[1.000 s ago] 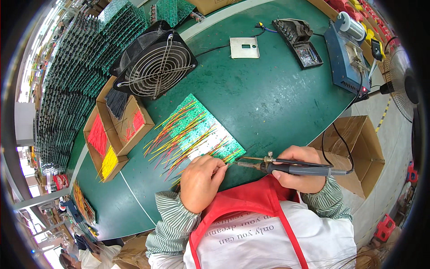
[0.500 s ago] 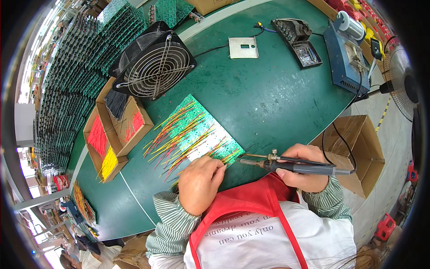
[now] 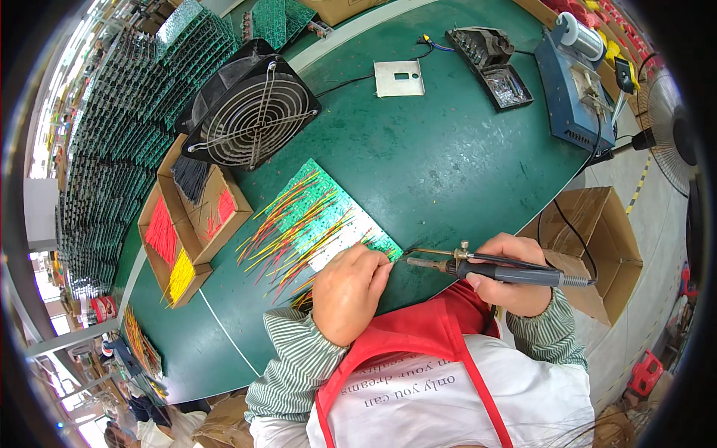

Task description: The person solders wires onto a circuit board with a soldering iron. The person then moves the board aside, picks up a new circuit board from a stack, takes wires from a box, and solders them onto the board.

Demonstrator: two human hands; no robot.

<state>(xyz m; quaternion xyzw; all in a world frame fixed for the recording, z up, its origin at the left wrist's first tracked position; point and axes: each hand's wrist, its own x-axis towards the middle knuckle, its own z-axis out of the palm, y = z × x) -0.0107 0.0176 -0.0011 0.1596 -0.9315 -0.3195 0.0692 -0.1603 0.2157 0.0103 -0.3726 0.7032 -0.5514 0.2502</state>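
Note:
A green circuit board point(image 3: 348, 208) lies on the table in front of me, with rows of red and yellow wires point(image 3: 293, 237) running off its left side. At the board's near right corner, my left hand point(image 3: 349, 290) is closed, thumb and forefinger pinched. What sits between those fingertips is too small to make out. My right hand point(image 3: 517, 278) is wrapped round a soldering iron point(image 3: 499, 273) with a thin solder-feed tube along its top. The iron's tip points left, close to my left fingertips and the board's corner.
Left of the board stands a cardboard tray point(image 3: 196, 243) of black, red and yellow wires. Behind it are a black fan point(image 3: 258, 112) and stacked circuit boards point(image 3: 112, 149). A blue soldering station point(image 3: 571, 97) and a black iron stand point(image 3: 493, 67) sit far right. An open carton point(image 3: 590, 246) is beyond the edge.
My left hand has slid right along the board's near edge to its corner. The soldering iron stays in my right hand, nearly in place. The whole view has shifted slightly.

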